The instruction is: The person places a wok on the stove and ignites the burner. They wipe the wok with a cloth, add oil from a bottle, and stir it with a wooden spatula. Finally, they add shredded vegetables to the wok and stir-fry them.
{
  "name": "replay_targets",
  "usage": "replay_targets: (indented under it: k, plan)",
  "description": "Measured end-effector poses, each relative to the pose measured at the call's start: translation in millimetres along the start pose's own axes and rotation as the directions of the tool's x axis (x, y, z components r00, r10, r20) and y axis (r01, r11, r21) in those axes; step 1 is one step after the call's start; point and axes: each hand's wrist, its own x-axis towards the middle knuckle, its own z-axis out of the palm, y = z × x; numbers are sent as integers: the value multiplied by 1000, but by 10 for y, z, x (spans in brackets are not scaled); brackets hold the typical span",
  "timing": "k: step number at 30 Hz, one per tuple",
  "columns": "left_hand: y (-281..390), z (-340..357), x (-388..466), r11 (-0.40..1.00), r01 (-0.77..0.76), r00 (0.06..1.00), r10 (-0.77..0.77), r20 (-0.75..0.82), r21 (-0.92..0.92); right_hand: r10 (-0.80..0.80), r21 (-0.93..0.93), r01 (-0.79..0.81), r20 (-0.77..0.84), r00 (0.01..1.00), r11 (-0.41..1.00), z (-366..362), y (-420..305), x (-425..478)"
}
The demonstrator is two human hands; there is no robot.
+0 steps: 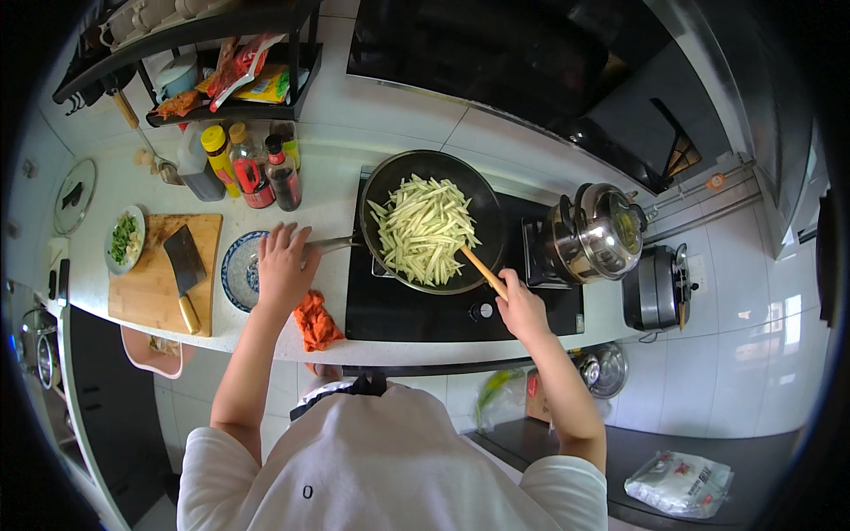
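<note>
A dark frying pan (488, 199) on the black gas hob (398, 318) holds a heap of pale green vegetable strips (425, 229). My right hand (524, 308) grips the wooden handle of a utensil (483, 271), whose far end is hidden in the strips. Over a blue-and-white plate (234, 272) is my left hand (285, 265), its fingers spread beside the end of the pan's metal handle (332, 244); whether it touches the plate or the handle I cannot tell. An orange cloth (319, 322) lies crumpled on the counter near my left wrist.
A cleaver (184, 262) rests on a wooden cutting board (156, 302), with a plate of chopped greens (125, 240) at its corner. Several sauce bottles (251, 169) line the wall. Right of the pan stands a lidded steel steamer pot (584, 232); a black-framed rack (232, 116) is at upper left.
</note>
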Motion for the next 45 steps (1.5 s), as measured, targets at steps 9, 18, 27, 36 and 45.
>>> replay_targets:
  k: [9, 18, 27, 36, 45]
  plan:
    - [-46, 30, 22, 1000, 15, 981, -14, 195, -2, -92, -240, 153, 248, 964, 959, -1487, -390, 308]
    - [-74, 64, 7, 1000, -14, 989, 16, 148, -15, -154, -111, 172, 155, 976, 979, -1762, -549, 244]
    - [-84, 40, 16, 999, 1, 988, 4, 153, -32, -144, -76, 160, 178, 973, 984, -675, -380, -16]
    - [-79, 36, 15, 1000, -19, 992, 20, 124, -12, 15, -24, -10, 236, 972, 1000, -1405, -78, 598]
    - [-64, 12, 19, 998, 25, 990, -17, 142, -51, 171, 392, -756, 821, 544, 524, -1055, 606, 1257]
